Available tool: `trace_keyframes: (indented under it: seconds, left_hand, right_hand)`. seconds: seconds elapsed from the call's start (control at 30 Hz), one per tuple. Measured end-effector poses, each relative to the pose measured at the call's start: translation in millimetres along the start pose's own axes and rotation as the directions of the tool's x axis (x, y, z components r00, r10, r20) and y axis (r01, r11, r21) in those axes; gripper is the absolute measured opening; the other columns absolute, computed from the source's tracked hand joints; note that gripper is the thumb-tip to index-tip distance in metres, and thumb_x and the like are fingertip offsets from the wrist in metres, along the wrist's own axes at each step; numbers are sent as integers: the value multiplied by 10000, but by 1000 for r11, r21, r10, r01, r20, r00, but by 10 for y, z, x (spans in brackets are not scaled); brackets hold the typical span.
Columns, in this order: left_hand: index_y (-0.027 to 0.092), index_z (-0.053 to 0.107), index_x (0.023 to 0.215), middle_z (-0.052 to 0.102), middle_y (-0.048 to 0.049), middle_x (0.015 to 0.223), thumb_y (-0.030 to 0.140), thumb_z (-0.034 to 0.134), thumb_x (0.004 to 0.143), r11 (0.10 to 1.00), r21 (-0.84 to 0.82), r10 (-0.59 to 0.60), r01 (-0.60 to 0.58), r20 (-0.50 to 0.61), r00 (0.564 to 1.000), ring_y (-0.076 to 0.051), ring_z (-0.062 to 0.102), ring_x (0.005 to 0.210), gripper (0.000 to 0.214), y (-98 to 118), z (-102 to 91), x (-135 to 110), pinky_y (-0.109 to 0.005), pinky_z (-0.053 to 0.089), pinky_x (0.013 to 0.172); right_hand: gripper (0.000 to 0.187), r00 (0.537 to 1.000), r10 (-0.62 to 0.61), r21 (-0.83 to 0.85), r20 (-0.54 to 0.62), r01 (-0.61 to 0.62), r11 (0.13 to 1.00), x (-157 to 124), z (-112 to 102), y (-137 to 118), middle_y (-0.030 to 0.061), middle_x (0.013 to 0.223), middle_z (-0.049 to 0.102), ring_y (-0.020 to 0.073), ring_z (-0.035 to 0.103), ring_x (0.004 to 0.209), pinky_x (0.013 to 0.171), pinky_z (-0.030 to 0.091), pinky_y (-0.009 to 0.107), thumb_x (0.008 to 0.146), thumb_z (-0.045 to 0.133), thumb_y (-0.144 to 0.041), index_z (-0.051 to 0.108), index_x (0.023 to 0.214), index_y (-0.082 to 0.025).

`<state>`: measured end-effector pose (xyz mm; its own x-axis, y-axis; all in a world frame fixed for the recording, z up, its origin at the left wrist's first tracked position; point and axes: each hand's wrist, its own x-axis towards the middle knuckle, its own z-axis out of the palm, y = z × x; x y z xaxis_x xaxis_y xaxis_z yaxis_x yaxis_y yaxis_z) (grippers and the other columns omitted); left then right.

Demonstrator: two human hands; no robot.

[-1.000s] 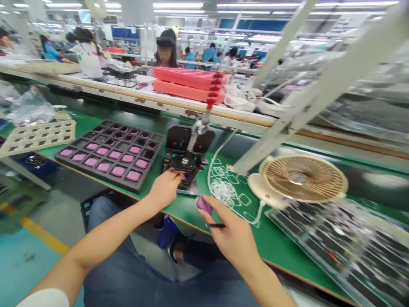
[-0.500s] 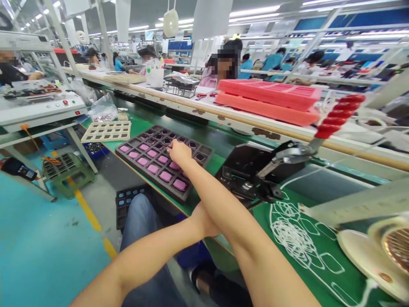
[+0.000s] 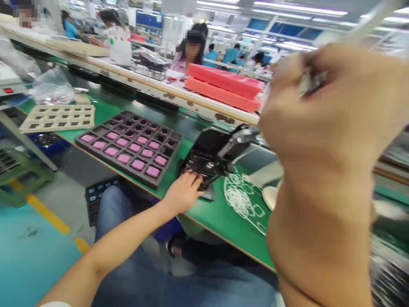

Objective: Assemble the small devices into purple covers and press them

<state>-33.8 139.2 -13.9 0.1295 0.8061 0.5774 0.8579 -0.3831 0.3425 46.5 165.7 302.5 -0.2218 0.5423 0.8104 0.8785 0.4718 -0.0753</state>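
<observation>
A black clamp fixture with a metal lever stands on the green bench. My left hand is at its front edge, fingers bent against it. Their tips are partly hidden, so whatever they hold does not show. Large and blurred near the camera, my right hand is raised and closed. A small greyish bit shows between its fingers, too smeared to name. It blocks the view where the lever's red grip would be. To the left lies a dark tray of pink and black square pieces in compartments.
A cream tray and a clear plastic bag lie at the bench's left. White cord is heaped right of the fixture. Red foam trays sit on the shelf behind, where a person works. A second dark tray is beside my knee.
My right hand has left the dark tray and risen to the right, close to the camera. The view has swung right. My left hand, earlier behind my right arm, now shows at the fixture.
</observation>
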Motion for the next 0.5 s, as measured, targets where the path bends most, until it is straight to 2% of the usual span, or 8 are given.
trace_keyframes:
  seconds: [0.07,0.13,0.2,0.23,0.3,0.37,0.43,0.5]
  left_hand:
    - [47,537,1492,581,-280,1493,374,610,1056,998,-55,-11,9,-42,999,-409,489,1504,550,6,27,1,-573,418,1276]
    - [92,544,1475,583,-256,1489,308,571,1072,994,-105,-24,15,-84,996,-380,495,1502,459,45,1,-45,-579,447,1255]
    - [135,574,1435,594,-221,1481,229,498,1089,990,-141,-40,21,-128,991,-331,527,1477,366,103,-104,-177,-552,480,1238]
    - [153,589,1413,602,-203,1477,191,472,1089,988,-151,-47,24,-150,988,-306,545,1461,346,130,-189,-276,-530,497,1227]
    - [189,616,1376,625,-168,1458,139,459,1076,988,-152,-54,25,-189,981,-265,582,1420,342,155,-413,-503,-483,533,1195]
    - [231,659,1315,677,-126,1388,119,477,1057,989,-139,-80,49,-229,970,-237,635,1346,335,104,-682,-686,-441,573,1139]
    - [257,706,1223,727,-92,1284,124,483,1044,987,-100,-148,125,-279,949,-225,684,1251,315,-79,-969,-732,-422,593,1088]
    - [254,730,1141,747,-84,1208,137,468,1039,970,-34,-240,242,-329,913,-231,699,1192,305,-427,-1268,-620,-438,579,1086]
  right_hand:
    - [573,993,120,-67,-17,-121,990,311,-120,308,64,1087,785,400,697,1168,738,424,504,1025,364,-489,805,1163,-150]
    - [495,974,176,-43,143,-171,984,535,-15,544,35,897,777,336,760,1050,721,472,432,1069,432,-469,833,1003,-186]
    - [477,957,84,84,279,-112,990,584,171,679,-3,712,714,246,786,866,762,561,371,1121,486,-432,811,839,-226]
    - [483,960,0,148,279,-43,988,525,254,703,-12,695,706,227,779,824,792,589,366,1137,493,-426,797,814,-234]
    - [463,980,-153,219,125,123,968,246,363,693,9,764,736,233,771,826,831,608,386,1157,468,-403,790,874,-230]
    - [385,961,-231,231,-154,263,937,-185,422,665,56,837,762,261,772,843,798,610,399,1148,471,-364,780,972,-219]
    - [278,907,-237,281,-349,343,896,-644,491,667,75,907,790,263,785,872,758,609,373,1121,503,-284,769,1066,-223]
    - [213,891,-248,333,-381,382,862,-1013,584,688,70,1069,811,253,797,957,747,611,337,1094,550,-217,758,1137,-232]
